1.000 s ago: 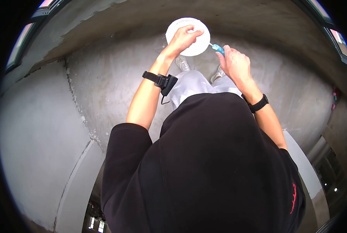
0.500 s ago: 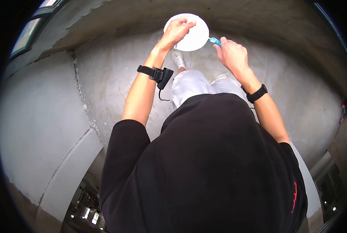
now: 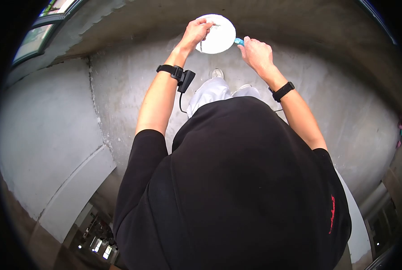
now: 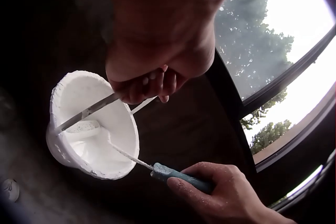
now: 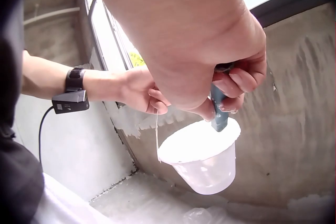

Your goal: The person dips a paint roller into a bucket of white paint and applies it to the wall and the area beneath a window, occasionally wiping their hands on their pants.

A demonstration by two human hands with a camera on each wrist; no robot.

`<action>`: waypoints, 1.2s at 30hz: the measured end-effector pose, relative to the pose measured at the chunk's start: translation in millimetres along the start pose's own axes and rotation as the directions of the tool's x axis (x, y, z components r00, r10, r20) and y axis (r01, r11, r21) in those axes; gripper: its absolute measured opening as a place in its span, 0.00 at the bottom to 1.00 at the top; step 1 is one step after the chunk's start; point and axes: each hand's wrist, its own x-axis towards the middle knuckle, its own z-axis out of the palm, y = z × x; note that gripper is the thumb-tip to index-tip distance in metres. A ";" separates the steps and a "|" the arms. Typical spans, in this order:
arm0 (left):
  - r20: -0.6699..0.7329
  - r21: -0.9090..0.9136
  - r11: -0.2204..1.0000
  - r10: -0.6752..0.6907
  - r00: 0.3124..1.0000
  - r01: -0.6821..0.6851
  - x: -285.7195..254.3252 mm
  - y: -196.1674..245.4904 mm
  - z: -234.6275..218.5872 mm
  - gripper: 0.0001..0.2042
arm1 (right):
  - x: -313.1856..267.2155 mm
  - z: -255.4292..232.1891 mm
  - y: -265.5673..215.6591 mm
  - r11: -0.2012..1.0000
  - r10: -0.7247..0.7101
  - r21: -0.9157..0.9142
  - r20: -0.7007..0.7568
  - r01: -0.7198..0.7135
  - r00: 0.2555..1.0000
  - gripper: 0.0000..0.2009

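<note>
A white bucket (image 3: 220, 38) with white-coated walls hangs in the air, tilted in the left wrist view, from its thin handle (image 4: 89, 111). My left hand (image 3: 196, 33) grips that handle with curled fingers above the rim. On the other side, my right hand (image 3: 257, 54) holds the blue grip of a tool (image 4: 184, 179), fingers wrapped round it in the right wrist view. The tool's thin shaft (image 4: 128, 155) reaches over the rim into the bucket (image 4: 95, 90); its far end lies inside, partly hard to make out.
Below the bucket is a grey floor (image 3: 300, 90), with a shoe (image 3: 217, 73) just under it. A rough plastered wall (image 5: 294, 113) rises behind the bucket. Windows (image 4: 262, 50) stand beyond the hands. A pale wall (image 3: 47, 121) is at the left.
In the head view the bucket and both hands have shifted slightly up, and the right hand has moved left with the tool. Both grips look unchanged. The feet have changed position.
</note>
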 end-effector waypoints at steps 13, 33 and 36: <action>0.017 -0.200 0.980 -0.021 1.000 0.024 -3.6 -2.6 -1.5 0.06 | 21.3 -32.9 -41.3 0.992 0.035 -0.128 0.161 -0.014 0.986 0.08; -0.151 -0.305 0.952 -0.061 0.987 0.012 19.2 -34.5 -10.9 0.06 | -4.7 -37.9 -22.2 0.987 -0.125 -0.121 -0.149 0.107 0.981 0.10; -0.220 -0.326 0.945 -0.080 0.972 0.004 24.7 -45.7 -18.9 0.07 | -7.8 -29.5 -21.1 0.991 -0.124 -0.075 -0.153 0.114 0.980 0.11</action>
